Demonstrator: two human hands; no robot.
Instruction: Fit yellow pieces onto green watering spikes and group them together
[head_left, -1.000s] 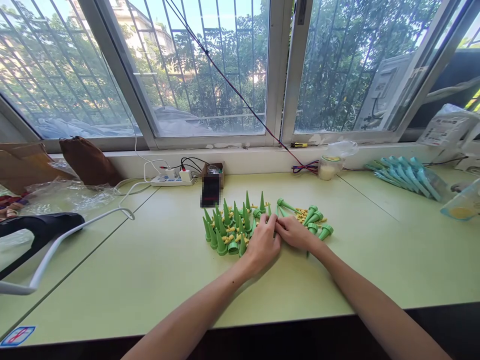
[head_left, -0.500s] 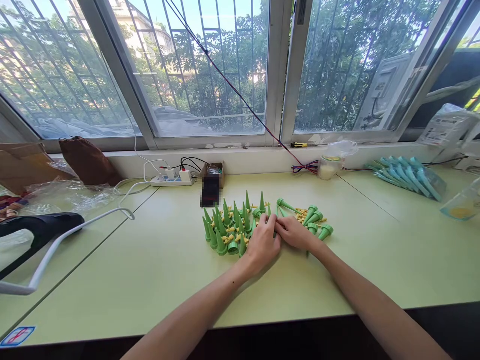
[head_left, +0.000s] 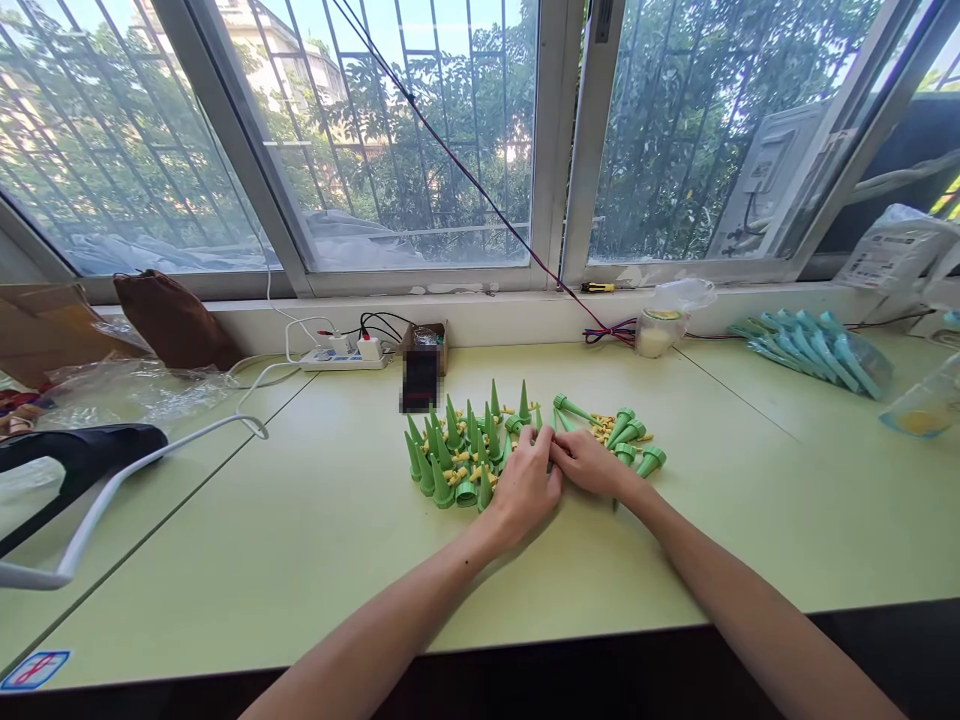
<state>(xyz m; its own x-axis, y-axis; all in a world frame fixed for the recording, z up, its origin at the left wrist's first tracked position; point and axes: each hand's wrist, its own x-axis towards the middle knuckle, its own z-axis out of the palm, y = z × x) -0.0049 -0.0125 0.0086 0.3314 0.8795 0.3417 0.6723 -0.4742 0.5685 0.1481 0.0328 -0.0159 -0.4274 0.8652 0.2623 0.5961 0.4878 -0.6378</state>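
Observation:
Several green plastic cone spikes [head_left: 450, 455] stand upright in a cluster on the pale green table [head_left: 315, 540], with small yellow parts among them. More green spikes [head_left: 626, 440] lie on their sides to the right, beside a heap of yellow parts [head_left: 600, 428]. My left hand [head_left: 525, 485] and my right hand [head_left: 592, 465] meet between the two groups, fingers curled and pinched together on a green spike whose shape is mostly hidden by the fingers.
A power strip [head_left: 341, 355] with plugs and a small dark box [head_left: 421, 375] sit near the window sill. A bundle of teal spikes [head_left: 814, 345] lies far right beside a small jar [head_left: 660, 335]. A black and white object [head_left: 82, 470] and a plastic bag occupy the left.
The view has shifted very slightly. Both hands stay pinched together at the same spot between the green spikes.

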